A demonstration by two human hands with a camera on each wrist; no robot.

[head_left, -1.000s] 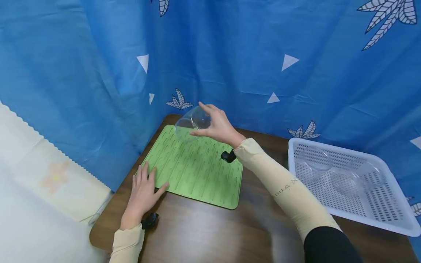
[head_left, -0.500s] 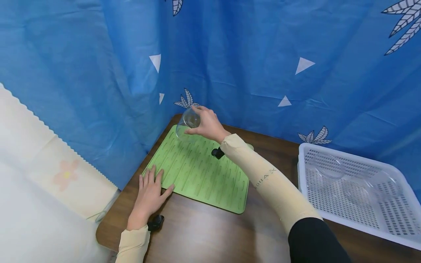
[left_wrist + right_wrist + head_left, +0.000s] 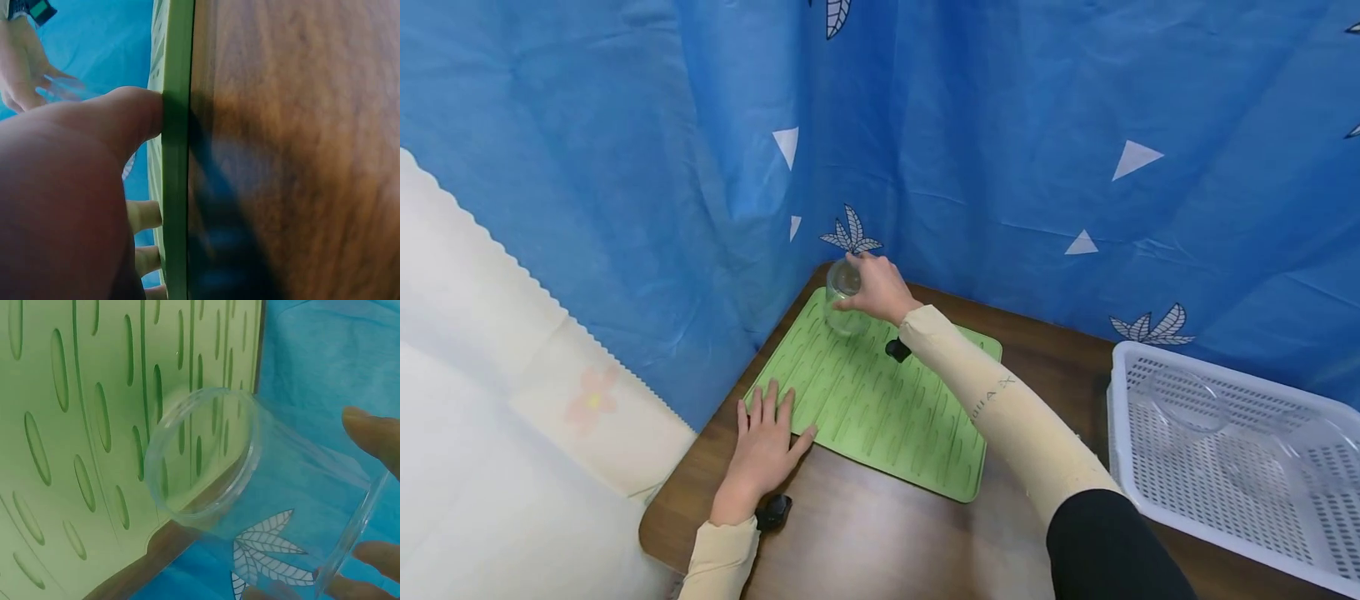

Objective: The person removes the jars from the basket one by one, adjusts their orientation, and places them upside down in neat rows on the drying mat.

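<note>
My right hand (image 3: 882,287) grips a clear plastic cup (image 3: 841,310) near its base, at the far left corner of the green ribbed mat (image 3: 880,417). The cup is turned over, its open rim facing down toward the mat; in the right wrist view that rim (image 3: 164,503) overlaps the mat's grooves. My left hand (image 3: 763,450) rests with straight, spread fingers on the mat's near left corner. In the left wrist view its thumb (image 3: 134,112) lies at the mat's edge.
A white perforated basket (image 3: 1120,433) stands on the right, with clear cups (image 3: 1187,400) lying inside. The wooden table (image 3: 880,542) ends at a rounded left corner. A blue curtain (image 3: 1000,125) hangs close behind, and white cloth (image 3: 512,417) lies to the left.
My right hand has lowered the cup toward the mat's far left corner, tipping it from slanted to nearly upright with its rim down. My left hand stays on the mat; the view has shifted left.
</note>
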